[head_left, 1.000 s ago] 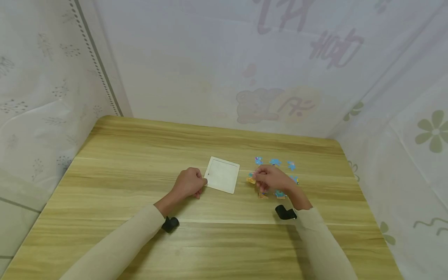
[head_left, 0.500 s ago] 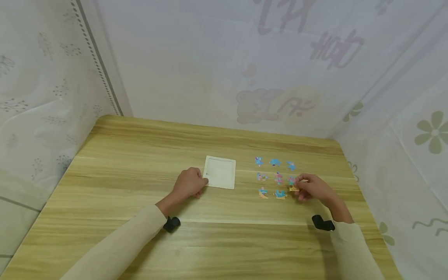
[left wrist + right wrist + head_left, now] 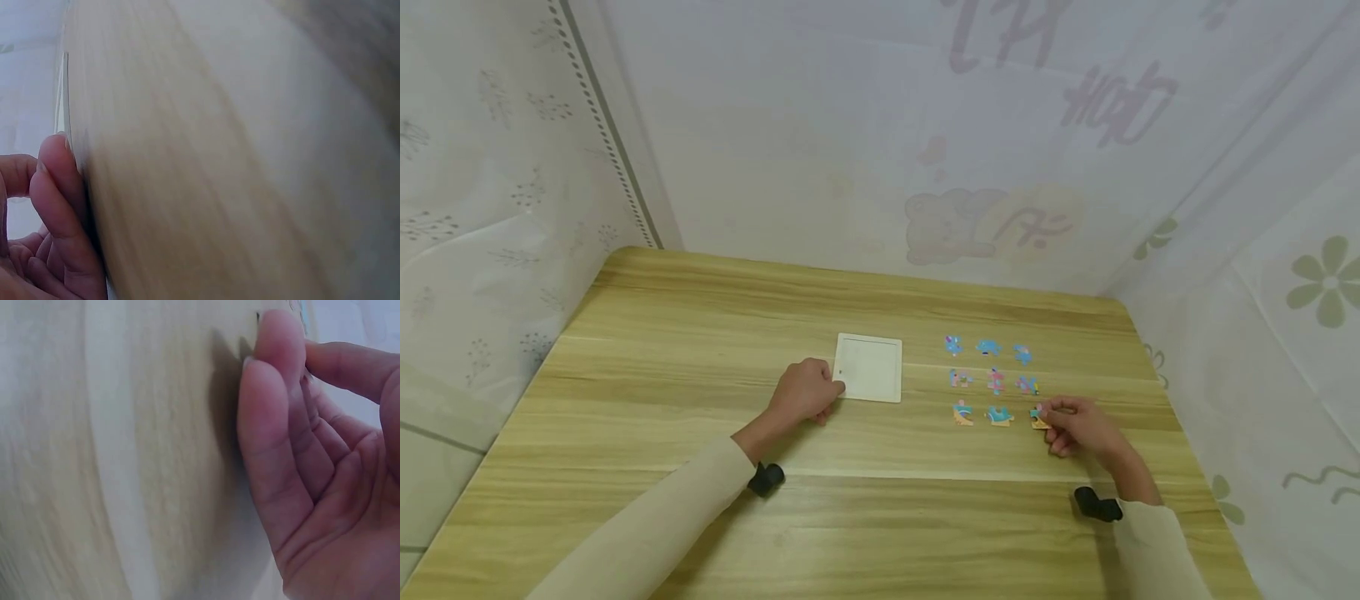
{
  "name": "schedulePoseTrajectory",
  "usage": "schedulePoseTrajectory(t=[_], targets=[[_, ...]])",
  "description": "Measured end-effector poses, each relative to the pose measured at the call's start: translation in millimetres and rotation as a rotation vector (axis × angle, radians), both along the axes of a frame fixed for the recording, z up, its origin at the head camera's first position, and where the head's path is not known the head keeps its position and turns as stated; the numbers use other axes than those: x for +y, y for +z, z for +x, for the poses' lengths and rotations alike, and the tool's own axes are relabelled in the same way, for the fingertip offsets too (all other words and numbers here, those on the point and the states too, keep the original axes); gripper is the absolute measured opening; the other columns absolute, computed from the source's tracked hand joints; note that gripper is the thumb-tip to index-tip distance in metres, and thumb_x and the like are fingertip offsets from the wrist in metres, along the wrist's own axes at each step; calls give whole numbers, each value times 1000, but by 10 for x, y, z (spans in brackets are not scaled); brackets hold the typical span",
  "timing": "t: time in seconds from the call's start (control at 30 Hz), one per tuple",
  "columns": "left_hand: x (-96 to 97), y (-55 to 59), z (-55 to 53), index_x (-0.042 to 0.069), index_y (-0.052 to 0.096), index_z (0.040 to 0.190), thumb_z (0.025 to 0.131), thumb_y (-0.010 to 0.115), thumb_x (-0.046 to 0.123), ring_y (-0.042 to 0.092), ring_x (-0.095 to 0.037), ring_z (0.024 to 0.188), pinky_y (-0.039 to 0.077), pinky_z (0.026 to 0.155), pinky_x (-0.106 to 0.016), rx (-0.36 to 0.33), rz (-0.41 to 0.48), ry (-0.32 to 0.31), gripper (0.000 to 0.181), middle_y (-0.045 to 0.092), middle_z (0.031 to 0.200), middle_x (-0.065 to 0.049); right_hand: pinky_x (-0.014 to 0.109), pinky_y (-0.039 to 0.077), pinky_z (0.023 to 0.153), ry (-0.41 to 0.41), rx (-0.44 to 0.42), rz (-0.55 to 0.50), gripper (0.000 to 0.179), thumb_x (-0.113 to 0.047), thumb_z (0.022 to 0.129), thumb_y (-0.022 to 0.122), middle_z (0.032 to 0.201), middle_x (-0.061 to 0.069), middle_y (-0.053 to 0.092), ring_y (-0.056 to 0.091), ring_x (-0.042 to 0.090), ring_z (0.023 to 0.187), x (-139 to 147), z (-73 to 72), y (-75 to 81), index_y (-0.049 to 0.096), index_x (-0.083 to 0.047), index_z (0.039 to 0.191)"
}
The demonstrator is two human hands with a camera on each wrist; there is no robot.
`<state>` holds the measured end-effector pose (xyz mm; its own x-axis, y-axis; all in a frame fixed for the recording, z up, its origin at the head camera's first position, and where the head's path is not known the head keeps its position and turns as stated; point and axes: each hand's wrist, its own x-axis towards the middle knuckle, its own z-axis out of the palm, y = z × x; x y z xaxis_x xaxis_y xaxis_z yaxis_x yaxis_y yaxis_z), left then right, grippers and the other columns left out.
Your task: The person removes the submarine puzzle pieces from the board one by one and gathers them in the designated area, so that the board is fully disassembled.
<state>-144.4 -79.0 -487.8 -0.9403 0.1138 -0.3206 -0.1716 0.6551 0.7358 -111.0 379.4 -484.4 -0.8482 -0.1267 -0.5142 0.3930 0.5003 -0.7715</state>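
Note:
A square, pale puzzle tray (image 3: 869, 369) with a shallow raised rim lies near the middle of the table. My left hand (image 3: 806, 392) pinches its near left corner between thumb and fingers; the left wrist view shows the tray's thin edge (image 3: 65, 94) above the fingertips. On the right, my right hand (image 3: 1081, 427) pinches a yellow and teal jigsaw piece (image 3: 1038, 417) at the right end of the nearest row. Beside it in that row lies a teal and yellow piece (image 3: 999, 416). In the right wrist view the fingers (image 3: 265, 406) hide most of the held piece.
More jigsaw pieces lie apart in rows: blue ones such as the far middle piece (image 3: 988, 347), and pink ones such as the centre piece (image 3: 996, 381). Bare wooden table (image 3: 880, 517) spreads before the hands. Patterned white cloth (image 3: 820, 150) stands behind and at both sides.
My right hand has carried the piece rightward past the others, then nearer, to the row's end. The tray has turned straighter and shifted slightly left, while my left hand has stayed at its corner.

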Motion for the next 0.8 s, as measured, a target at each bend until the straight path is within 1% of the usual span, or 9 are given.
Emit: schedulePoseTrajectory(t=[0.17,0.43,0.53,0.63,0.73,0.8], targets=[[-2,-11,2,9,53,64,85,59,15,58,-16,36,46,41,-23,2,8,-6,23,59,47,-4,31,57,51,-22,31,10,32,-26,99,57,68,6,62,62,15,53,-49,19,-46,57,4,108],[-12,-11,8,10,51,62,85,57,13,57,-15,35,45,40,-22,13,11,-8,24,59,47,-3,32,55,48,-38,74,39,33,-24,98,60,65,8,60,61,16,50,-103,37,-75,54,5,113],[-21,2,12,9,50,62,86,56,12,57,-16,36,47,40,-23,6,37,-8,25,59,48,-4,32,55,47,-45,81,38,35,-25,97,61,65,8,59,60,17,49,-111,38,-76,53,5,115],[-43,7,12,7,52,65,88,56,12,59,-17,38,51,42,-26,-10,83,-18,23,61,51,-6,33,55,48,-41,87,32,40,-27,98,59,65,9,59,60,17,49,-91,47,-60,50,6,119],[-92,17,17,4,55,71,91,57,12,62,-18,43,55,46,-28,-46,141,-60,21,62,57,-8,33,56,48,-36,96,24,46,-30,100,56,67,9,60,60,16,49,-35,54,-15,46,6,126],[-153,48,25,3,57,76,93,58,14,63,-19,49,57,51,-28,-57,169,-119,20,63,63,-9,34,57,50,-31,121,22,48,-30,100,55,70,12,62,62,17,51,19,58,43,44,7,129]])
